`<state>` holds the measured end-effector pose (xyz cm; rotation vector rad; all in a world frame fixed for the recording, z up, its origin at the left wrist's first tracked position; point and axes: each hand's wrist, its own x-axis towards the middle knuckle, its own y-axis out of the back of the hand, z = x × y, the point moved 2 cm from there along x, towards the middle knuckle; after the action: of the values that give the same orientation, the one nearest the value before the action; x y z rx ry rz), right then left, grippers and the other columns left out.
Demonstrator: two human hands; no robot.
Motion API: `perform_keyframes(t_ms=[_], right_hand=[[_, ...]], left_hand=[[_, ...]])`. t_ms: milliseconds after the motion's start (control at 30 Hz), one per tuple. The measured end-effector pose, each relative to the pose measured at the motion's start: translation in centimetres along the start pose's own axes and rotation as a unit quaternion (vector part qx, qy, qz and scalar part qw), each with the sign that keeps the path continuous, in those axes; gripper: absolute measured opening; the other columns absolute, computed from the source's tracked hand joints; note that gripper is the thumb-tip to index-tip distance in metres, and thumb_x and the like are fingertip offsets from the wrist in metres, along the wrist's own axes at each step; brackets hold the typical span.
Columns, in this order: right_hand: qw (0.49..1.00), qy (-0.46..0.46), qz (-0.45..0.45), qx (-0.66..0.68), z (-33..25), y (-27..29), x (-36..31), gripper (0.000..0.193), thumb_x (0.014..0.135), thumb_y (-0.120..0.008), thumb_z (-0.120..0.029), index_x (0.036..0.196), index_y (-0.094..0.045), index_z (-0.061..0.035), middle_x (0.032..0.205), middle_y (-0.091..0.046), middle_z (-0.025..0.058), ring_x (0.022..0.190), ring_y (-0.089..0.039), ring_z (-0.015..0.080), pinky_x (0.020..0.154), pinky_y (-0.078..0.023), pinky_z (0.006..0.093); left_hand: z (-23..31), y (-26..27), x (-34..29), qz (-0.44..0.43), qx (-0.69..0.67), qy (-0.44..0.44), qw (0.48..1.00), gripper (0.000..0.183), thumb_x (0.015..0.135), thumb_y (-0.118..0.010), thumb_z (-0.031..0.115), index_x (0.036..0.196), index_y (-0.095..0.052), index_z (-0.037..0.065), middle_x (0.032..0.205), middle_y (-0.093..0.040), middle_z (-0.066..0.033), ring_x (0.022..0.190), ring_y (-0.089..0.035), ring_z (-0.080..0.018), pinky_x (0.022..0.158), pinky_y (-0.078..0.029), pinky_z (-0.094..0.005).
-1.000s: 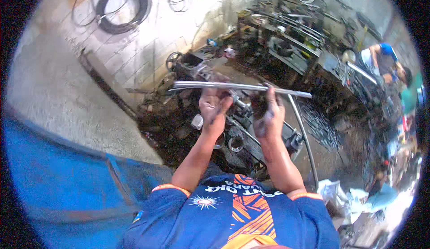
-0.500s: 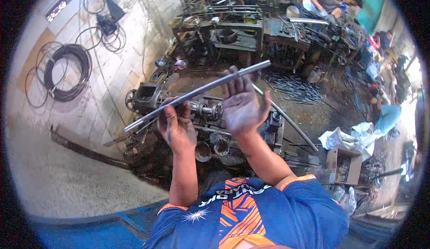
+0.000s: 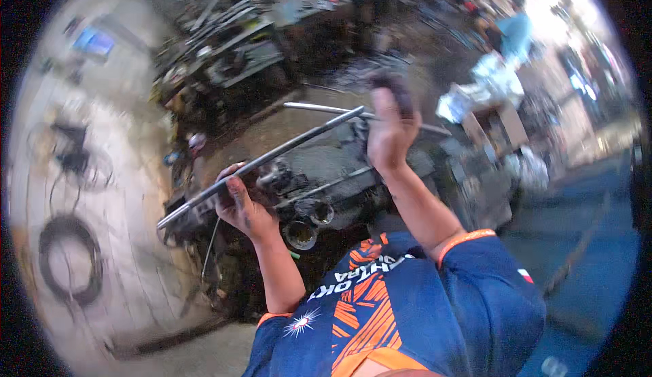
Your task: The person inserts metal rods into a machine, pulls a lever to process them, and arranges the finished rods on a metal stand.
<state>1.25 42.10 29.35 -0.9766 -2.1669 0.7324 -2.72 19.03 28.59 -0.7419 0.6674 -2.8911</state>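
Observation:
A long grey metal rod (image 3: 299, 146) slants up to the right across the machine. Near its lower left end my left hand (image 3: 243, 200) is closed around it, thumb on top. That end looks doubled, as if a second rod lies along it. My right hand (image 3: 392, 129) is raised just beyond the rod's upper right end, its dark fingers smeared by motion. Another pale rod (image 3: 319, 108) runs behind the right hand; whether the hand touches it I cannot tell. Below the hands is a greasy machine (image 3: 346, 183) with two round cups (image 3: 300, 234) on its near side.
Along the back stands a cluttered metal workbench (image 3: 248, 65). A cardboard box (image 3: 499, 127) and white sacks (image 3: 485, 88) lie at the right. A coil of black hose (image 3: 70, 260) hangs on the left wall. Blue surface (image 3: 577, 241) spans the right side.
The whole view has swung right and blurred. My right hand has left the rod's upper part and turned its palm away. My left hand keeps its hold.

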Motion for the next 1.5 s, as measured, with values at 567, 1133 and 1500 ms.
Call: perform_keyframes(t_ms=[567,1133,1500], right_hand=[[0.813,0.031,0.089,-0.574,-10.6,35.4,-1.7,0.030,0.072,-0.062,-0.001,0.102,-0.065,0.0013,0.094,-0.065,0.0228,0.087,-0.065,0.0372,0.075,-0.052,0.0389],[0.768,-0.269,0.441,-0.378,4.8,82.9,3.5,0.026,0.079,-0.069,-0.013,0.099,-0.069,0.0024,0.091,-0.071,0.0158,0.081,-0.068,0.0205,0.076,-0.051,0.0321],[0.750,-0.224,0.539,-0.311,8.7,92.5,0.5,0.013,0.082,-0.065,-0.008,0.091,-0.068,0.0009,0.084,-0.069,0.0082,0.075,-0.061,0.0121,0.071,-0.048,0.0272]], left_hand=[[-20.2,-31.3,-27.3,-0.620,0.150,0.068,0.767,0.025,0.079,-0.074,0.014,0.096,-0.067,-0.004,0.088,-0.068,-0.0144,0.078,-0.065,-0.0210,0.073,-0.050,-0.0298],[-65.5,-45.2,-58.5,-0.750,0.420,0.133,0.493,0.036,0.086,-0.061,0.031,0.103,-0.068,0.000,0.089,-0.067,-0.0228,0.084,-0.064,-0.0381,0.080,-0.049,-0.0407],[-77.1,-42.5,-62.8,-0.708,0.434,0.082,0.550,0.026,0.083,-0.065,0.021,0.095,-0.069,-0.001,0.090,-0.067,-0.0220,0.083,-0.064,-0.0391,0.078,-0.050,-0.0443]])
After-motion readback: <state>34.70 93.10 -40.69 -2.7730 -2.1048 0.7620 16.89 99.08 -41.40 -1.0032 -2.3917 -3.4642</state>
